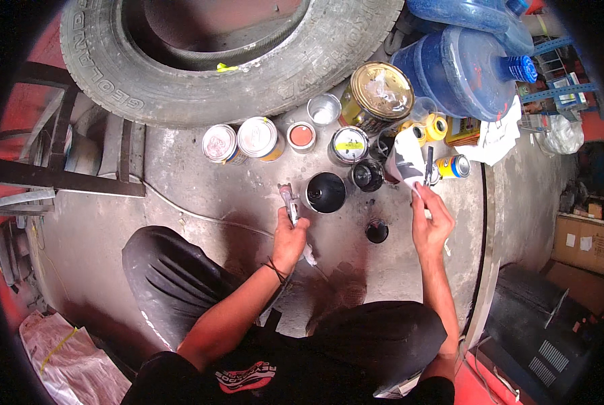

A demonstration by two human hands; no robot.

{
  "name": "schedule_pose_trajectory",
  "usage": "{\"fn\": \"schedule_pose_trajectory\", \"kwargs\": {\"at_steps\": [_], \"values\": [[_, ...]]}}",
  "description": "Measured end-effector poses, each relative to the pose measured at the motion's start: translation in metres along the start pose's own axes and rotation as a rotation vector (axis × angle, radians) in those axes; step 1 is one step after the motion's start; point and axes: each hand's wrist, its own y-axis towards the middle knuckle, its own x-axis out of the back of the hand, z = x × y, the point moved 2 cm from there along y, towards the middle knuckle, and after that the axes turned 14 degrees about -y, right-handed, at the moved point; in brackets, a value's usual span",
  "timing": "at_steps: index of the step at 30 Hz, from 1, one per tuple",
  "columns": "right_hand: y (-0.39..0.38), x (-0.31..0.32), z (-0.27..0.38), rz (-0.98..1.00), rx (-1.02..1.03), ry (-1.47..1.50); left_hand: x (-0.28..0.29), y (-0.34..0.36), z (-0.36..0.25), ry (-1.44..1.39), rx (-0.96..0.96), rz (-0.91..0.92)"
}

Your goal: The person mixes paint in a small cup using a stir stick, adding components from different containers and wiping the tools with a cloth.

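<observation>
My left hand (290,237) is closed around the handle of a small spray gun (288,194), its nozzle end pointing away from me. Just right of that nozzle stands a round container (325,192) with black inside. In my right hand (433,221) a white paper cone (408,158), stained dark on its side, is pinched near its lower edge. The cone tilts over the cans at the right. Beside it is a dark cup (367,175), partly covered with black. A smaller cup with black in it (377,231) sits nearer to me, between my hands.
Several paint cans, among them a large gold-lidded one (381,91), line the far side. Behind them lies a big tyre (180,88), with blue water jugs (450,71) to its right. A metal frame (59,179) stands left; a hose (200,216) crosses the floor.
</observation>
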Motion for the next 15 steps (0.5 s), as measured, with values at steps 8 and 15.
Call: {"fn": "schedule_pose_trajectory", "kwargs": {"at_steps": [8,15], "values": [[-0.017,-0.009,0.071,0.094,0.337,0.113,-0.007,-0.004,-0.010,-0.003,0.091,0.063],[-0.021,-0.018,0.077,0.199,0.420,0.140,0.002,0.004,-0.007,-0.074,0.051,0.048]]}}
